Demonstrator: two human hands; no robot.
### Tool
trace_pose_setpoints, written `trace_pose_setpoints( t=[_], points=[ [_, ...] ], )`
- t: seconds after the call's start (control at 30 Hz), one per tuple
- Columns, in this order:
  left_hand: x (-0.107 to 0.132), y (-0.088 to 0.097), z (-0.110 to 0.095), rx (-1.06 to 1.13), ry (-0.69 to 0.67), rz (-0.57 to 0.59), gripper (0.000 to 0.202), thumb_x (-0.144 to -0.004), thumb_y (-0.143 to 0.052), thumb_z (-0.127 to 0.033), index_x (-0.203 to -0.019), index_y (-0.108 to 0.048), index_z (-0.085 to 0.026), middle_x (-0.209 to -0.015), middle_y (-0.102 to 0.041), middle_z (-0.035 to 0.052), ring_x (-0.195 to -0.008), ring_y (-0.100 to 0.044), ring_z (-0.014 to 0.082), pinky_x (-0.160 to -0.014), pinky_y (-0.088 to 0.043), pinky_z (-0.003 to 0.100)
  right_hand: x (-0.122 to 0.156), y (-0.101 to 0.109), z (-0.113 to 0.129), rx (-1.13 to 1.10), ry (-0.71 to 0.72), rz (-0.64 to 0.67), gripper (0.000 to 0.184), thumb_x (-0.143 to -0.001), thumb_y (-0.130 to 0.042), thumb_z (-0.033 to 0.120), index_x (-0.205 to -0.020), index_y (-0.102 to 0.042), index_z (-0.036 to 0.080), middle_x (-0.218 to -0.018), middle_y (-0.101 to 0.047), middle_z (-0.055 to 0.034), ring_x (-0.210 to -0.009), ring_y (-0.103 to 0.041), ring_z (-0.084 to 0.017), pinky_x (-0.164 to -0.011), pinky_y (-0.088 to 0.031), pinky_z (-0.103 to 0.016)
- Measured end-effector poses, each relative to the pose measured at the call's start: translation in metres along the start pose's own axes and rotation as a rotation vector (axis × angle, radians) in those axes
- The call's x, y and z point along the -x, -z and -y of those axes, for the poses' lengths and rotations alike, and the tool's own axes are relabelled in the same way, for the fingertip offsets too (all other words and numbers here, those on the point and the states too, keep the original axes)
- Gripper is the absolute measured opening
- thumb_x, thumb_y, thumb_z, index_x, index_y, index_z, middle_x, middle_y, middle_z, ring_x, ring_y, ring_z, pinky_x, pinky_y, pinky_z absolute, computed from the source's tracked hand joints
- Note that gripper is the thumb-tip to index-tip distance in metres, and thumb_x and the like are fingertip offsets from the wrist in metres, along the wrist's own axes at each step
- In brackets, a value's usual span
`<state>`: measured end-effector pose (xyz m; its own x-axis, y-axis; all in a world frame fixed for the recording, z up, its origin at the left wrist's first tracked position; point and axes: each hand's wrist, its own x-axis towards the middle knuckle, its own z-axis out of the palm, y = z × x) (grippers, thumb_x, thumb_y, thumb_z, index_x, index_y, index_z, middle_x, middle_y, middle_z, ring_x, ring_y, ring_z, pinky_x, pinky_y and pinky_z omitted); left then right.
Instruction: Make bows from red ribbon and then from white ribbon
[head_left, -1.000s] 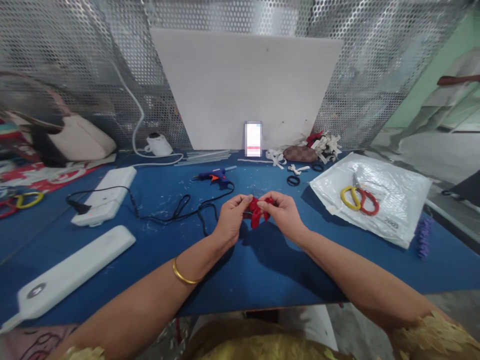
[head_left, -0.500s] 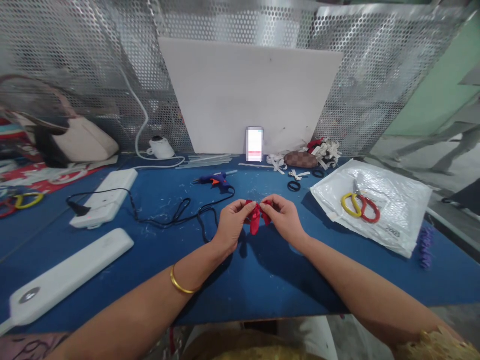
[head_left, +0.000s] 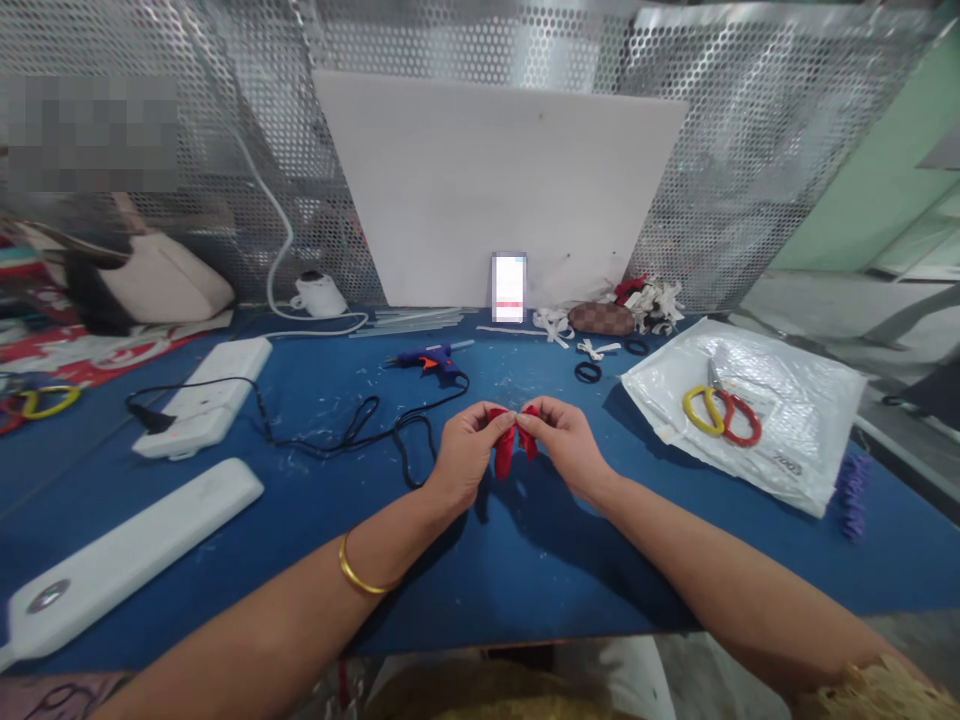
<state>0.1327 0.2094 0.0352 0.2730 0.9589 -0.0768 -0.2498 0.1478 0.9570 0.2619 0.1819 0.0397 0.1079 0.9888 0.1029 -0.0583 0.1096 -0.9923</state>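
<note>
Surface: we sit at a blue tabletop [head_left: 555,590], pale bits scattered over it.
Room: a perforated metal screen [head_left: 450,35] and one white board [head_left: 510,180] stand behind; a green wall [head_left: 862,205] shows at our right.
Our hands: left hand [head_left: 466,450] and right hand [head_left: 566,440] both pinched closed on red fabric [head_left: 504,458].
Red fabric: between our hands, over the tabletop, two ends hanging.
Counts: one glue gun [head_left: 429,358], one phone [head_left: 509,287], two black rings [head_left: 588,380], two pairs of scissors [head_left: 723,412], one lying on a white package [head_left: 802,400].
</note>
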Motion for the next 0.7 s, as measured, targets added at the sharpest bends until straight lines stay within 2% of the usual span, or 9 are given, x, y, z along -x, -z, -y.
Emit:
trace_pose_setpoints(
  t=[0.2, 0.27, 0.37, 0.47, 0.6, 0.7],
  points=[
    [0.0007, -0.0025, -0.0022, 0.222, 0.123, 0.129, 0.021, -0.064, -0.075, -0.028, -0.07, -0.062, -0.013, -0.06, -0.061, -0.0006, -0.053, -0.052, 0.0061, -0.054, -0.041, 0.016, 0.0021, 0.0006, 0.0001, -0.245, -0.085, 0.132, 0.023, -0.071, -0.067, 0.035, -0.068, -0.055, 0.016, -0.055, -0.054, 0.0025, -0.047, -0.046, -0.009, -0.043, -0.033, -0.021],
    [0.0005, -0.002, -0.0017, 0.212, 0.124, 0.115, 0.021, -0.066, -0.074, -0.029, -0.072, -0.063, -0.013, -0.063, -0.062, 0.0, -0.054, -0.053, 0.0065, -0.055, -0.042, 0.016, 0.0016, 0.0002, -0.0007, -0.247, -0.097, 0.09, 0.024, -0.071, -0.068, 0.035, -0.067, -0.054, 0.016, -0.054, -0.054, 0.0028, -0.046, -0.045, -0.009, -0.042, -0.032, -0.02],
    [0.0005, -0.0006, -0.0012, 0.129, 0.1, 0.081, 0.022, -0.068, -0.073, -0.033, -0.074, -0.062, -0.014, -0.063, -0.06, -0.0011, -0.054, -0.053, 0.0071, -0.051, -0.041, 0.017, 0.0001, 0.0001, -0.0005, -0.156, -0.025, 0.012, 0.025, -0.07, -0.069, 0.035, -0.065, -0.054, 0.016, -0.055, -0.054, 0.0031, -0.048, -0.046, -0.008, -0.045, -0.035, -0.021],
    [0.0001, 0.001, -0.0009, 0.057, 0.059, 0.103, 0.023, -0.068, -0.072, -0.035, -0.073, -0.062, -0.015, -0.064, -0.059, -0.001, -0.055, -0.054, 0.009, -0.051, -0.042, 0.019, -0.0012, 0.0011, 0.0017, -0.099, -0.009, -0.023, 0.026, -0.07, -0.068, 0.039, -0.069, -0.056, 0.016, -0.057, -0.054, 0.0037, -0.049, -0.047, -0.008, -0.05, -0.038, -0.021],
    [-0.0027, 0.0031, -0.0003, 0.042, -0.009, 0.023, 0.023, -0.068, -0.072, -0.035, -0.072, -0.061, -0.015, -0.067, -0.06, -0.0003, -0.058, -0.055, 0.0097, -0.053, -0.043, 0.02, -0.0012, 0.0025, 0.0029, -0.158, -0.142, 0.043, 0.031, -0.07, -0.069, 0.043, -0.08, -0.058, 0.016, -0.069, -0.061, 0.0007, -0.055, -0.055, -0.009, -0.056, -0.042, -0.022],
    [-0.0046, 0.0037, -0.0015, 0.069, 0.014, 0.001, 0.024, -0.067, -0.072, -0.035, -0.074, -0.062, -0.015, -0.068, -0.061, 0.0004, -0.057, -0.055, 0.0103, -0.054, -0.045, 0.022, -0.0004, 0.0021, 0.0005, -0.14, -0.223, 0.112, 0.03, -0.068, -0.071, 0.041, -0.073, -0.059, 0.014, -0.063, -0.06, 0.0002, -0.054, -0.055, -0.009, -0.056, -0.041, -0.022]
  ],
)
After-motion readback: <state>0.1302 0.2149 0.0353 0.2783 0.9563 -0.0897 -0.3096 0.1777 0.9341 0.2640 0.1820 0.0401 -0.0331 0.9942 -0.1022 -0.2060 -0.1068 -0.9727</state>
